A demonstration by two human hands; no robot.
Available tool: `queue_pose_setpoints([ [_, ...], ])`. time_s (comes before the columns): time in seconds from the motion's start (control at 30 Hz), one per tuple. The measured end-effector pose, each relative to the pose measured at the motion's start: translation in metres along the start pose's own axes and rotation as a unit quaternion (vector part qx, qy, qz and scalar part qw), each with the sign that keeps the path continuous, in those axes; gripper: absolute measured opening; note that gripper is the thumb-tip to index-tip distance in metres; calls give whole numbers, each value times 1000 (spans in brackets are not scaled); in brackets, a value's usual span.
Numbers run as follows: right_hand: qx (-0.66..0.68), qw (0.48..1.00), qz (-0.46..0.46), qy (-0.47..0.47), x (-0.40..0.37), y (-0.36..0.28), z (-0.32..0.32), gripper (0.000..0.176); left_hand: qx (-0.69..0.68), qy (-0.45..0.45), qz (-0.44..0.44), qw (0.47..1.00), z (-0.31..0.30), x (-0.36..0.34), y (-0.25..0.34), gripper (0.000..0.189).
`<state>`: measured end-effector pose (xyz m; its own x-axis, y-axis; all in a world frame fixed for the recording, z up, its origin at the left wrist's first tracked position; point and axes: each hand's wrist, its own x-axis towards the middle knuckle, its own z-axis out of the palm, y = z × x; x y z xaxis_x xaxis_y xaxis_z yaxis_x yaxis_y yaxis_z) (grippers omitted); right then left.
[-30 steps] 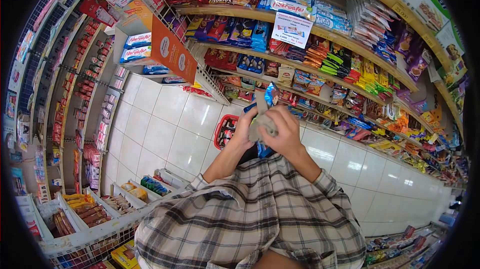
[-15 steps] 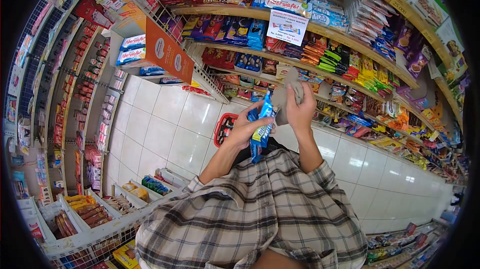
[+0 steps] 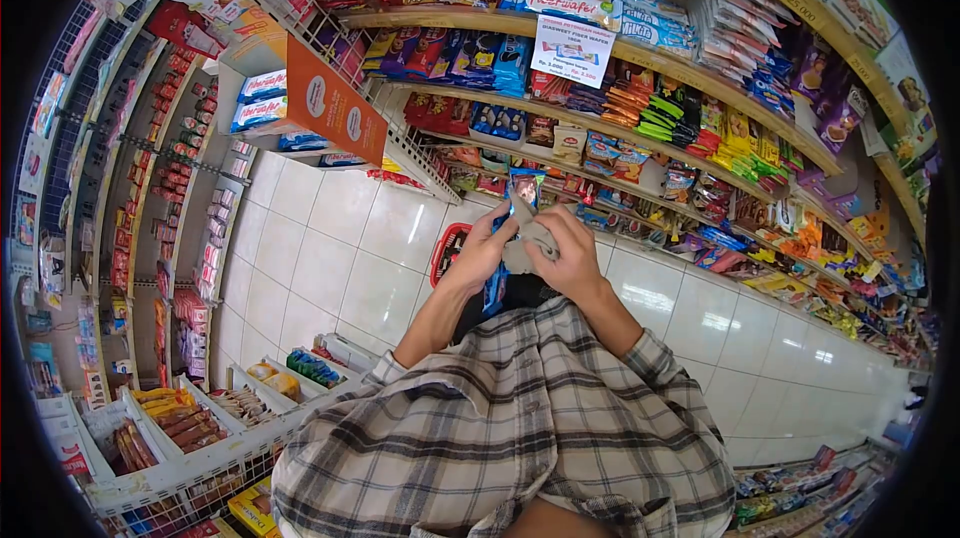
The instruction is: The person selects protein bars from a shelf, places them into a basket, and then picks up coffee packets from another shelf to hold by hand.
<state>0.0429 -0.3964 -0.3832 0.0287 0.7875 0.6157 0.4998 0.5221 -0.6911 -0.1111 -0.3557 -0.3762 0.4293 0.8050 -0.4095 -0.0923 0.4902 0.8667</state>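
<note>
In front of the checked shirt, my left hand [image 3: 482, 250] is closed around blue snack packets [image 3: 524, 186], whose upper end sticks out above the fingers and whose lower end hangs beneath. My right hand [image 3: 572, 252] pinches a crumpled grey cloth [image 3: 534, 238] and presses it against the packets. The cloth covers the middle of the packets, so their print is mostly hidden. Both hands are close together, in the air over the floor.
A shelf [image 3: 450, 20] full of snacks curves across the front and right. An orange display box [image 3: 335, 103] hangs at the left. Behind my left hand, a red basket [image 3: 440, 256] stands on the tiles. White bins [image 3: 215, 453] with snacks are at lower left.
My right hand has come down and left with the grey cloth, from beside the packets onto them. My left hand still holds the packets, now turned more upright.
</note>
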Motion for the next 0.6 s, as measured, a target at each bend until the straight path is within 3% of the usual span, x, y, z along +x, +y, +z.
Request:
queue_pose_setpoints([
  [0.1, 16, 1000, 14, -13, 3, 9, 5, 28, 125, 55, 79, 987, -6, 8, -8, 46],
  [0.2, 80, 993, 85, -22, 11, 10, 5, 25, 152, 27, 156, 976, -11, 17, -3, 45],
  [0.3, 316, 913, 257, -8, 15, 9, -7, 23, 48, 44, 99, 993, -21, 20, 5, 43],
  [0.4, 180, 975, 132, 9, 25, 3, -17, 23, 12, 36, 56, 998, -14, 7, 17, 44],
  [0.43, 130, 991, 34, -2, 28, 1, -18, 26, 39, 13, 131, 991, -20, 18, 0, 45],
  [0.53, 5, 996, -82, -31, 32, -7, -10, 31, 27, -4, 93, 995, -1, 2, 0, 49],
  [0.6, -45, 996, -83, 1, 32, 0, -7, 35, 57, -25, 84, 995, 1, 1, 5, 50],
])
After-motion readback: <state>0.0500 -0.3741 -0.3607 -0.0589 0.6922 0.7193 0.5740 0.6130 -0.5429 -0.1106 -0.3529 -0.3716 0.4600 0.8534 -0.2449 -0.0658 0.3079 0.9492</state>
